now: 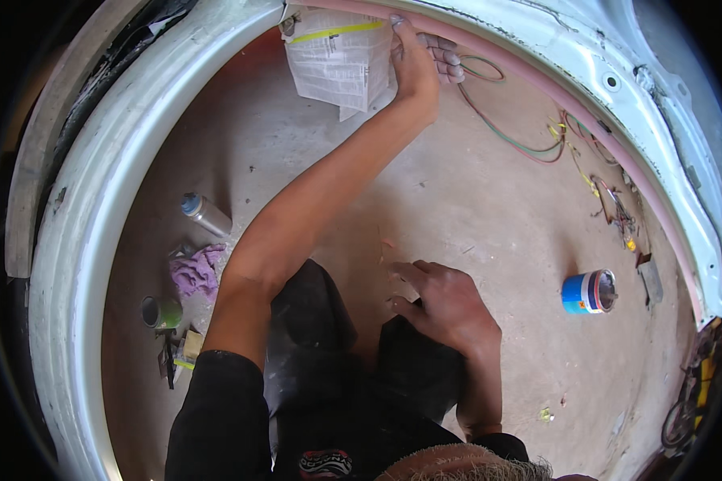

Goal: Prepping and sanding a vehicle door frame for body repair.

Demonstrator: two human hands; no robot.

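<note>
My left hand reaches far forward at the end of a stretched arm. Its thumb rests against the pink edge strip of a pale curved body panel, while its other fingers extend below that edge, holding nothing visible. Just left of the hand hangs a newspaper covering with a band of yellow tape across it. Close to my body, my right hand hovers by my knee with its fingers loosely apart and nothing in them.
To the left are a spray bottle, a purple cloth and a green can. A blue and white paint can stands at right. Thin hoses and tangled wires lie farther off. A whitish curved rim borders the left.
</note>
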